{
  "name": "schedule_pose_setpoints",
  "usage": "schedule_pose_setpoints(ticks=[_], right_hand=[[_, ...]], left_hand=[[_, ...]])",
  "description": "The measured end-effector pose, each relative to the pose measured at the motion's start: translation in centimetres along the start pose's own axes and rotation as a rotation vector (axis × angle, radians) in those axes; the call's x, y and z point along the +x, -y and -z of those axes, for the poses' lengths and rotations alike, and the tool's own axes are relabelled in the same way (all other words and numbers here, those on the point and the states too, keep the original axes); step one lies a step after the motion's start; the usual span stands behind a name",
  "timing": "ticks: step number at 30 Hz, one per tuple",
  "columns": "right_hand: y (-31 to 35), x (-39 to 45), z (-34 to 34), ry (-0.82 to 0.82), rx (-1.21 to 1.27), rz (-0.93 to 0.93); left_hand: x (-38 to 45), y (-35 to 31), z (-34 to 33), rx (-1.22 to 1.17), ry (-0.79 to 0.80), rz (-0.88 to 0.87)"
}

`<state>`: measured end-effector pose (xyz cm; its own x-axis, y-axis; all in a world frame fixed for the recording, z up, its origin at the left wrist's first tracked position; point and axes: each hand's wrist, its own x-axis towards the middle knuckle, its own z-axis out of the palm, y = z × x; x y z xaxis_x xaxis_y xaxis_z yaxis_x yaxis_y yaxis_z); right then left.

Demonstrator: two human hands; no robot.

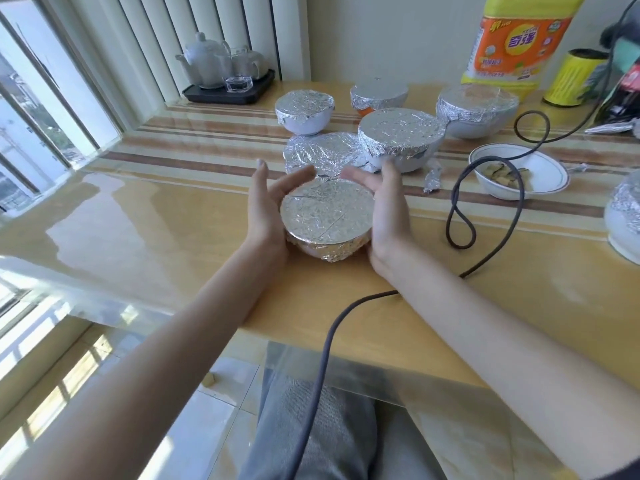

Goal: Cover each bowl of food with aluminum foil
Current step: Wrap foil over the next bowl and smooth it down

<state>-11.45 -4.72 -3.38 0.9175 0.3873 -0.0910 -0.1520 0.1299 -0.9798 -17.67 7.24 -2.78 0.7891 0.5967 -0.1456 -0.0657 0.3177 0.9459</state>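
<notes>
The foil-covered bowl sits on the table between the left hand and right hand, fingers straight against its sides, apparently finishing this wrap; next the uncovered bowl needs foil

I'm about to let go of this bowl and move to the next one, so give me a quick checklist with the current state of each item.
1. Foil top on the near bowl spans the whole rim: ok.
2. Foil skirt tucked down all round: cannot tell; only the near side shows, with one loose flap.
3. Left hand and right hand flank the bowl with fingers straight, no grip to release: ok.
4. Uncovered bowl remains: not ok; food is still exposed.
5. Path to it is free: not ok; the dark cable loops across its rim.
6. Spare foil at hand: cannot tell; only a crumpled foil sheet shows behind.
</notes>
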Motion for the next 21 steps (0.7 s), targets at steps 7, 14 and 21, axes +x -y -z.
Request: schedule_pose_setpoints(ticks=[7, 14, 21], right_hand=[[0.2, 0.6, -0.6, 0.048, 0.092, -0.024], [0.9, -0.8, 3.5, -0.128, -0.186, 0.173], [0.6, -5.5, 7.7, 0.123, -1.007, 0.309]], left_hand=[[-0.9, 0.1, -1.3, -0.016, -0.034, -0.023], [-2.2, 0.7, 0.2, 0.045, 0.039, -0.041], [-1.5, -5.1, 1.6, 1.264, 0.737, -0.499]])
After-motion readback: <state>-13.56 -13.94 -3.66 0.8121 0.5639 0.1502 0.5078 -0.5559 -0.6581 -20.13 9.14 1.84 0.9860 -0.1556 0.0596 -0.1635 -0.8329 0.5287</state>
